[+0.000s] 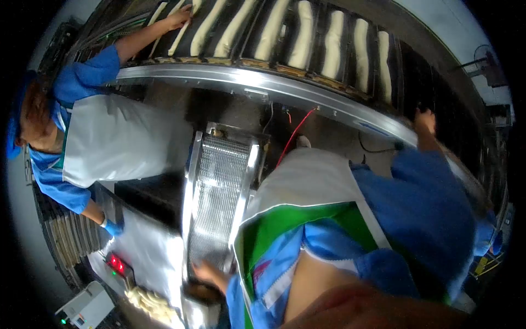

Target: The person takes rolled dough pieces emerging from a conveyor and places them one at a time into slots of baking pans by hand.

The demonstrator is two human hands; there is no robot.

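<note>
My right hand [425, 122] is at the near edge of a dark baking tray [417, 74] at the right end of the long conveyor, its fingers curled over the edge. My left hand [211, 274] is low, over the lower end of a small metal mesh conveyor [219, 181], fingers stretched out and slightly blurred, with nothing visible in them. Long pale dough strips [333, 44] lie lengthwise in the row of black trays, one strip to a tray groove. The tray at my right hand shows no dough.
A co-worker in blue with a white apron [120, 137] stands at left, one hand [178, 19] on a dough strip, the other gloved hand near a metal table [148, 236]. Dough pieces [150, 304] lie beside a red-lit display [118, 263]. A red cord [296, 131] hangs below the metal rail [263, 79].
</note>
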